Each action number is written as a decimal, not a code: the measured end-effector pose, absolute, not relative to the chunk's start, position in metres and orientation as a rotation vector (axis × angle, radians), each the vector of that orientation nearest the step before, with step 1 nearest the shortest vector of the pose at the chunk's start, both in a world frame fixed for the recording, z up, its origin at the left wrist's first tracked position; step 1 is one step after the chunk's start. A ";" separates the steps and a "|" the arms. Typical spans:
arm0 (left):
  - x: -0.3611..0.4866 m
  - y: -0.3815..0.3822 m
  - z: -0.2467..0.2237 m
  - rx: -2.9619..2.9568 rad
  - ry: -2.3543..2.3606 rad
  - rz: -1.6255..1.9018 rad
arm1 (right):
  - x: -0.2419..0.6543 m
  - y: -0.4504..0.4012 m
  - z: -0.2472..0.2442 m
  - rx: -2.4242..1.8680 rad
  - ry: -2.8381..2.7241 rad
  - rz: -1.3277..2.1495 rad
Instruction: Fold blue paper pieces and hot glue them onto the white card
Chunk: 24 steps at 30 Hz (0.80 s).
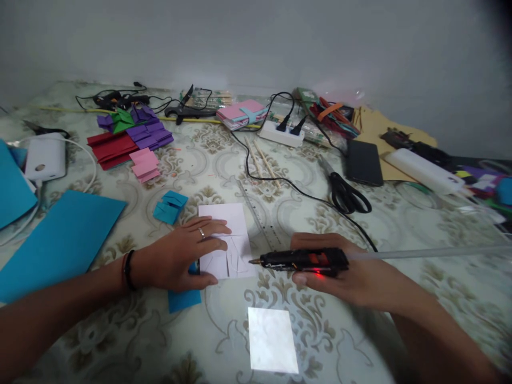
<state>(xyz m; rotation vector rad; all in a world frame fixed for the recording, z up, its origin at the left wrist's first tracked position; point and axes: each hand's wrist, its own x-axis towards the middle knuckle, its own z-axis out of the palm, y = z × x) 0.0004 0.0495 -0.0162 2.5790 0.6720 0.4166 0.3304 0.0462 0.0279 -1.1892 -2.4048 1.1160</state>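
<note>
My left hand lies with fingers spread on a white folded paper, pressing its left side. Thin lines show on that paper's lower half. Wrapped in my right hand is a black glue gun with a lit red light; its metal tip points left at the paper's right edge. A clear glue stick runs out of its back. Blue paper shows under and below my left hand. A small white sheet lies nearer me, and a clear ruler lies beyond the paper.
Small folded blue paper and large blue sheets lie left. Red, purple and pink folded papers are behind. Black scissors, a black phone and a power strip stand at back right; a black cable crosses the table.
</note>
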 end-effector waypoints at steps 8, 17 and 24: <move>0.001 0.050 -0.016 2.563 0.674 0.429 | 0.322 0.049 0.020 -1.177 -2.392 1.095; 0.001 0.050 -0.017 2.577 0.672 0.424 | 0.314 0.042 0.008 -1.206 -2.315 0.961; 0.002 0.049 -0.017 2.569 0.671 0.438 | 0.313 0.042 0.007 -1.241 -2.309 0.868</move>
